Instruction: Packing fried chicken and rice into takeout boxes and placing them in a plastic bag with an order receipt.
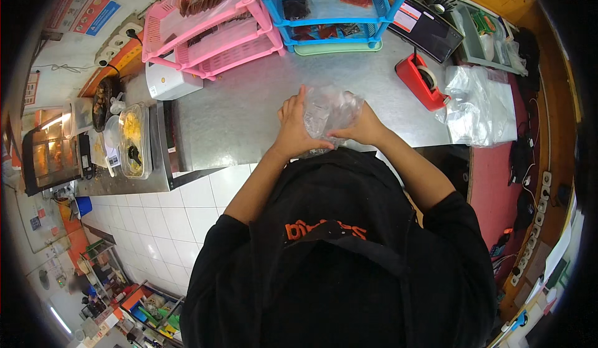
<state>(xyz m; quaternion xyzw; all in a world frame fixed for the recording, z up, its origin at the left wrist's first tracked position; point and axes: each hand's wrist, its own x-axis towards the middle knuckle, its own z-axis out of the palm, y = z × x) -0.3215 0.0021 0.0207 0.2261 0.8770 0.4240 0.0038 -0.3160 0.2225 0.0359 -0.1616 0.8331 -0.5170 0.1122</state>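
Clear crumpled plastic bags [322, 110] are held between my two hands, over the front part of the steel table [224, 124]. My left hand [295, 126] grips the bundle from the left, fingers pointing away from me and thumb across its near side. On the right, my right hand [362, 126] closes around the other side, with its thumb near the bundle's middle. How many bags there are, and whether anything is inside them, I cannot tell.
A pink rack [224, 58] and a blue rack [327, 20] with packets stand at the back. To the right are a red tape dispenser [420, 84], a tablet [427, 28] and a pile of clear plastic bags [479, 110]. A food container [134, 140] stands at the left.
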